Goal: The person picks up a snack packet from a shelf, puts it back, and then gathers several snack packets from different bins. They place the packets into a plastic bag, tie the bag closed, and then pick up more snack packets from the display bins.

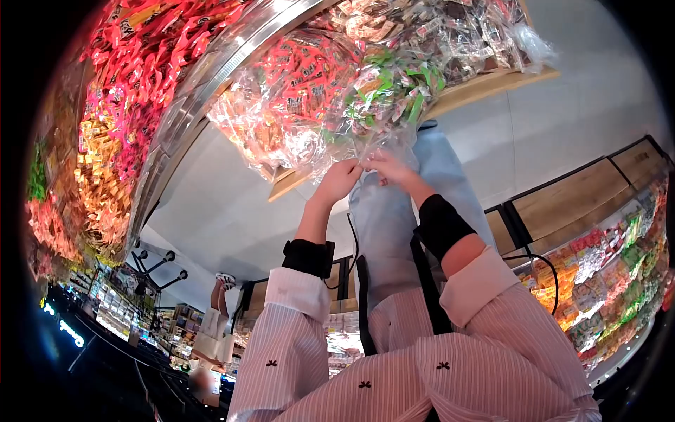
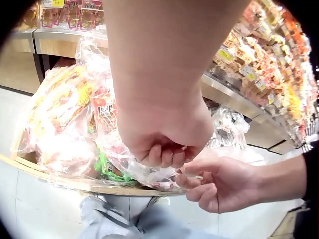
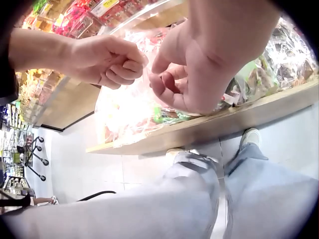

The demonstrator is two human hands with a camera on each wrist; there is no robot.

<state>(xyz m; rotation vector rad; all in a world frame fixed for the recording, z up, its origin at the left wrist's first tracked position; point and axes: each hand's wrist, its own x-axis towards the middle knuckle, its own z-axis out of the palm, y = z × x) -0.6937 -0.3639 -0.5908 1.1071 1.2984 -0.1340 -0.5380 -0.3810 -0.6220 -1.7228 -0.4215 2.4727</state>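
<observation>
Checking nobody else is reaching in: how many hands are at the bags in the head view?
2: the left hand and, beside it, the right hand, both at the near edge of the clear bag with green wrappers. No other hand shows there.

bright; glare bleaches the clear crinkled plastic bags [image 2: 65, 154] in both wrist views. the curved silver metal rim [image 1: 235, 53] gleams. wide-angle distortion warps the edges, and corners are black.

Looks like glossy clear plastic on bag [image 1: 383, 102], upper ctr; smooth wood on tray [image 1: 496, 93], upper R; shiny metal on rim [image 1: 228, 60], upper L; matt cloth on shirt [image 1: 380, 394], btm.
</observation>
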